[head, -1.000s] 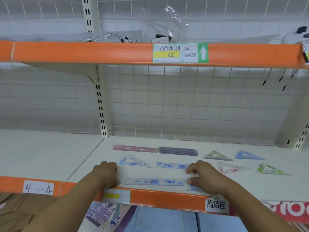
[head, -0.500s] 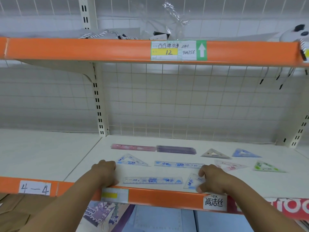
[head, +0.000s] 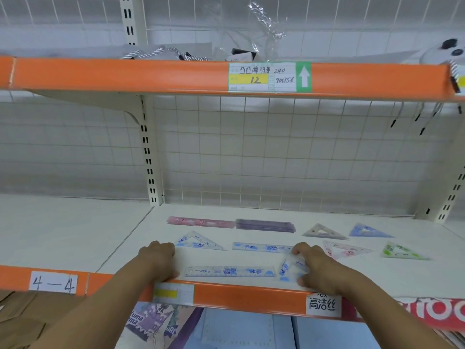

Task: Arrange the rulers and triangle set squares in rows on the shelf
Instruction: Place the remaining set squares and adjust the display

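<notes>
Now right hand (head: 319, 268) has turned the blue set square (head: 289, 269), pinching it tipped up just right of the front ruler (head: 230, 271) on the shelf (head: 415, 275). Left hand (head: 158, 263) stays loosely curled at the ruler's left end, gripping nothing. Front row likely next.

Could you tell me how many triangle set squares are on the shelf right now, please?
6. Blue-printed triangle middle left; grey triangle and blue triangle back right; pink triangle and green triangle before them; a clear triangle in the right hand, front edge.
</notes>
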Tool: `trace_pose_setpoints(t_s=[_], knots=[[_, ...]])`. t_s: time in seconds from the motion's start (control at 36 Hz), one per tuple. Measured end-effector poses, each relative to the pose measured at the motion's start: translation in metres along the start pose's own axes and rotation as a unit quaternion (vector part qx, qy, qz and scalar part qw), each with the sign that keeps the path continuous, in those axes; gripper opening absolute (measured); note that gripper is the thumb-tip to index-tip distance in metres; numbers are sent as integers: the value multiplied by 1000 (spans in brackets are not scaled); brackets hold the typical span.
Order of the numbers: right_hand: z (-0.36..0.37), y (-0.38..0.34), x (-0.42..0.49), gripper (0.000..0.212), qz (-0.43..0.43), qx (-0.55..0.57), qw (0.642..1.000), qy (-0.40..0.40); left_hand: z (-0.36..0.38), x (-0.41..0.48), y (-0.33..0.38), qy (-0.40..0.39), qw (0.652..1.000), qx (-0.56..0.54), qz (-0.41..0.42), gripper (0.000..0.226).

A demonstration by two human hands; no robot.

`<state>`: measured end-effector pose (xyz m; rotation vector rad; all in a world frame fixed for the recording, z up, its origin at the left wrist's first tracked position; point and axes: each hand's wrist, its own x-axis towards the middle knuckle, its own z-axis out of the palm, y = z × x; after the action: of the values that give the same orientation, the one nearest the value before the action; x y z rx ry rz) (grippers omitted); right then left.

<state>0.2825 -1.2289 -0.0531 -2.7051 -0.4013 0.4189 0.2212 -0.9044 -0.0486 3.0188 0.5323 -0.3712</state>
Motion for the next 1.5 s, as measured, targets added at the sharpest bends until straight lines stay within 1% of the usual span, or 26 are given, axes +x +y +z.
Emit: trace_pose_setpoints(t_s=[0.08, 0.25, 0.39, 0.53, 0.64, 0.69, 0.92, 1.03, 1.08, 1.25, 1.5], knots=[[1, 1, 0, 59, -6, -5, 1000, -7, -1, 0, 0, -1, 1000, 5, 5, 51], [-1, 3, -1, 72, -10, -17, 1000, -8, 0, -1, -1, -6, 1000, 3, 1, 52], [0, -1, 5, 73, -15, 6, 999, 37, 1, -1, -1, -3, 1000, 0, -1, 51], [1, -23, 17, 71, -42, 11, 997, 71, 1, -2, -1, 0, 1000, -2, -3, 51], [11, -49, 32, 68, -70, -10, 995, 75, 2, -3, -3, 7, 1000, -12, -6, 50], [15, -63, 38, 63, -86, -15, 993, 75, 2, -4, -4, 7, 1000, -17, -8, 50], [36, -116, 70, 52, -148, -25, 988, 45, 8, -8, -11, 14, 999, -48, -18, 41], [45, -139, 82, 57, -169, -36, 984, 30, 10, -11, -13, 23, 998, -54, -19, 38], [48, -148, 88, 55, -180, -40, 983, 23, 11, -12, -13, 24, 998, -56, -20, 38], [57, -164, 106, 47, -196, -40, 980, 16, 10, -13, -14, 22, 998, -55, -27, 38], [65, -177, 126, 46, -203, -54, 977, 43, 6, -12, -16, 11, 997, -62, -45, 42]])
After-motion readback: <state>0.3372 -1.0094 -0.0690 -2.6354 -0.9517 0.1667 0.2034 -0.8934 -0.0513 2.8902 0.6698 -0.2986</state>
